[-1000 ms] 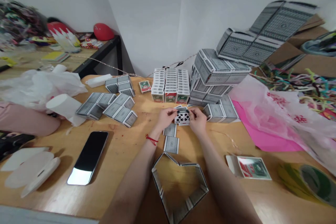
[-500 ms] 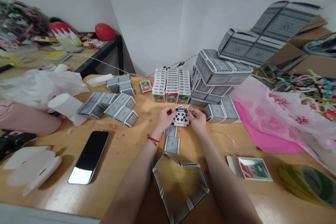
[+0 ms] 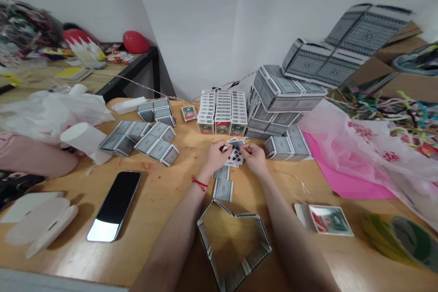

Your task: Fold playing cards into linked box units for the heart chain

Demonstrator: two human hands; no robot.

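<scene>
A playing card with black pips [image 3: 234, 157] is pinched between my left hand [image 3: 216, 155] and my right hand [image 3: 253, 157], above other cards on the table. Both hands have thumb and fingers closed at the card's far edge. Toward me, patterned face-down playing cards [image 3: 223, 190] lie in a short line. Between my forearms stands a heart-shaped frame [image 3: 257, 221] folded from cards, hollow in the middle. A red string bracelet [image 3: 200, 183] circles my left wrist.
Rows of card boxes [image 3: 222, 109] stand behind my hands. Folded-card blocks [image 3: 290, 89] are stacked at right, with more blocks [image 3: 157, 141] at left. A phone [image 3: 115, 205], an opened card box [image 3: 330, 220] and a tape roll [image 3: 398, 239] lie nearer.
My fingers have shifted slightly along the card's far edge, and the card now sits tilted lower over the others. The whole view has slid slightly left.
</scene>
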